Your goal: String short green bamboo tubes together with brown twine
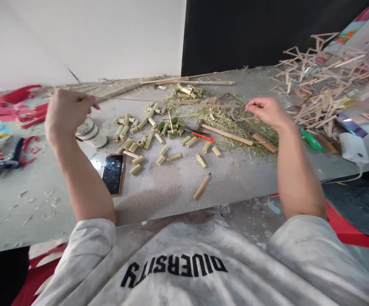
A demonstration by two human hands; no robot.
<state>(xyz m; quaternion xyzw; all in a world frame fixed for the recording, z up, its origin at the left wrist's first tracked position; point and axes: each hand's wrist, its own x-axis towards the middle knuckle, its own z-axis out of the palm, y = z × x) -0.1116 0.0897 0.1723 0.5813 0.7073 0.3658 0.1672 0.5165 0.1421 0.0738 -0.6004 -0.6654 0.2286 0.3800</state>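
My left hand (71, 111) is raised over the left part of the table, its fingers pinched. At about the same height on the right, my right hand (265, 110) is also pinched closed. A thin brownish strand (133, 100) runs nearly level between the two hands; whether it is string or wire I cannot tell. Below it lie many short cut bamboo pieces (148, 140) and a heap of green shavings (222, 121). A hammer-like tool with a wooden handle (227, 134) and an orange-handled cutter (203, 135) rest among them.
A phone (112, 174) and a short wooden-handled tool (202, 186) lie near the front edge. White round containers (92, 134) stand beside my left wrist. Pruning shears (7, 159) and red strips (12, 102) are at left; stick frames (318, 80) pile up at right.
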